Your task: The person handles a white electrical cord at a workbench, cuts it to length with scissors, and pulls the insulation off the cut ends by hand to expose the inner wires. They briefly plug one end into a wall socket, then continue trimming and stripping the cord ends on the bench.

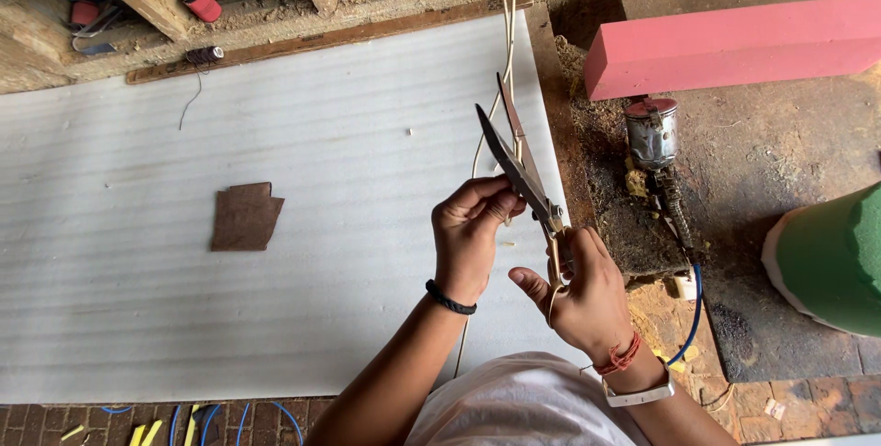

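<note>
My right hand [587, 295] grips the handles of a pair of scissors [517, 163], whose long blades stand apart and point up and away from me. My left hand [470, 230] pinches a thin pale strip of cane [507, 38] just beside the lower blade. The strip runs from my hands up across the white sheet [275, 134] to the top of the view. A black band sits on my left wrist; red cord and a white band sit on my right wrist.
A brown sandpaper piece [244, 217] lies on the sheet to the left. A metal spray gun [653, 139] with a blue hose rests on the dirty bench at right, below a pink block [734, 42]. A green foam shape [826, 258] stands far right. Wooden beams and thread spools line the top.
</note>
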{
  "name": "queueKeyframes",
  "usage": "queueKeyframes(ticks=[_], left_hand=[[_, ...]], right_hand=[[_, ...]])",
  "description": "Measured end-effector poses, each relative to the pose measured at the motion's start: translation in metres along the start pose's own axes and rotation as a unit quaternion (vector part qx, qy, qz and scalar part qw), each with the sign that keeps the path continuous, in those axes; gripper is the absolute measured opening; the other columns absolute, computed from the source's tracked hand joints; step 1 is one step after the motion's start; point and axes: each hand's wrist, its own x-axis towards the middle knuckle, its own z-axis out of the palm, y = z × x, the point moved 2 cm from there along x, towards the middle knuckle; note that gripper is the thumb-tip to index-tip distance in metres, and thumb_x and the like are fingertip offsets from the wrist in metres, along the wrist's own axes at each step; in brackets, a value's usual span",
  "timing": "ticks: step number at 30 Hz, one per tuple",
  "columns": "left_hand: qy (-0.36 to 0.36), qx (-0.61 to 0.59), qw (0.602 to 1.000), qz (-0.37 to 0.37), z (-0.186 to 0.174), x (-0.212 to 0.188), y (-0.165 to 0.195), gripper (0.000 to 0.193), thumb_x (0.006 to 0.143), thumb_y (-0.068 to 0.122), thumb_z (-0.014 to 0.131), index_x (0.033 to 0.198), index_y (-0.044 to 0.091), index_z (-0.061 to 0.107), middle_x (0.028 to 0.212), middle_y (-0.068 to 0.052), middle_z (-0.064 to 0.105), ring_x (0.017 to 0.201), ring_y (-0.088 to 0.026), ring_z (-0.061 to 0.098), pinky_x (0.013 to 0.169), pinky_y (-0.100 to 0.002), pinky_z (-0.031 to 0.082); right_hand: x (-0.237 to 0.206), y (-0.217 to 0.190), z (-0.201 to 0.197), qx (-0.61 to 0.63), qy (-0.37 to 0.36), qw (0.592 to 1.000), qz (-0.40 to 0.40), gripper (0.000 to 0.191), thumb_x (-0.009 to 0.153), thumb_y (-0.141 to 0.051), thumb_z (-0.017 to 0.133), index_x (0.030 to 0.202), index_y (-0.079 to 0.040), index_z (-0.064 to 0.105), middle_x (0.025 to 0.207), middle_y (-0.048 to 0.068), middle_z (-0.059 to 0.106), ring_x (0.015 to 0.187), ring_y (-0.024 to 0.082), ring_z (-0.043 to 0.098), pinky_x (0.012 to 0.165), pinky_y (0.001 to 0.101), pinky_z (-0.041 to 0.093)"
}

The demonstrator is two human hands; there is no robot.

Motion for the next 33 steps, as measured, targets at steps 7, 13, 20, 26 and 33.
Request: queueKeyframes(ticks=[7, 13, 20, 26, 33], left_hand=[[-0.022, 0.063, 0.993, 0.101, 0.000, -0.005, 0.013, 0.009, 0.098, -0.005, 0.068, 0.106, -0.002, 0.070, 0.103, -0.007, 0.074, 0.095, -0.013, 0.073, 0.088, -0.029, 0.062], [-0.025, 0.218, 0.967, 0.132, 0.004, -0.014, 0.020, 0.005, 0.094, -0.005, 0.073, 0.099, -0.004, 0.073, 0.095, -0.006, 0.072, 0.086, -0.014, 0.072, 0.077, -0.027, 0.061], [-0.049, 0.078, 0.992, 0.088, -0.002, -0.009, 0.021, 0.024, 0.102, 0.005, 0.061, 0.126, 0.003, 0.059, 0.107, -0.005, 0.069, 0.090, -0.011, 0.072, 0.081, -0.030, 0.064], [-0.018, 0.083, 0.996, 0.028, -0.019, -0.003, 0.025, 0.012, 0.110, 0.010, 0.057, 0.117, 0.001, 0.060, 0.088, -0.004, 0.057, 0.072, -0.007, 0.056, 0.068, -0.029, 0.058], [-0.009, 0.127, 0.987, 0.101, -0.004, -0.016, 0.023, 0.009, 0.101, 0.009, 0.064, 0.095, 0.002, 0.062, 0.094, -0.001, 0.059, 0.086, -0.010, 0.066, 0.076, -0.027, 0.056]], right_hand=[[0.001, -0.016, -0.002, -0.031, 0.018, 0.999, 0.002, 0.063, 0.069, -0.055, 0.085, 0.085, -0.002, 0.055, 0.077, 0.012, 0.055, 0.066, 0.033, 0.057, 0.058, 0.0438, 0.046], [0.000, -0.018, -0.004, -0.032, 0.030, 0.999, 0.015, 0.058, 0.073, -0.056, 0.082, 0.085, -0.005, 0.058, 0.069, 0.010, 0.054, 0.061, 0.031, 0.057, 0.056, 0.0425, 0.046], [-0.006, -0.007, -0.002, -0.036, 0.024, 0.999, -0.019, 0.061, 0.071, -0.058, 0.083, 0.080, -0.004, 0.057, 0.069, 0.008, 0.053, 0.057, 0.028, 0.054, 0.052, 0.0391, 0.044], [-0.008, 0.015, 0.006, 0.095, -0.021, 0.984, 0.148, 0.056, 0.073, -0.054, 0.083, 0.088, -0.005, 0.061, 0.068, 0.009, 0.058, 0.059, 0.018, 0.051, 0.054, 0.0336, 0.041], [0.028, 0.006, 0.026, 0.393, 0.019, 0.917, 0.065, 0.029, 0.084, -0.007, 0.081, 0.104, -0.004, 0.060, 0.100, 0.005, 0.071, 0.089, 0.009, 0.068, 0.079, 0.0239, 0.058]])
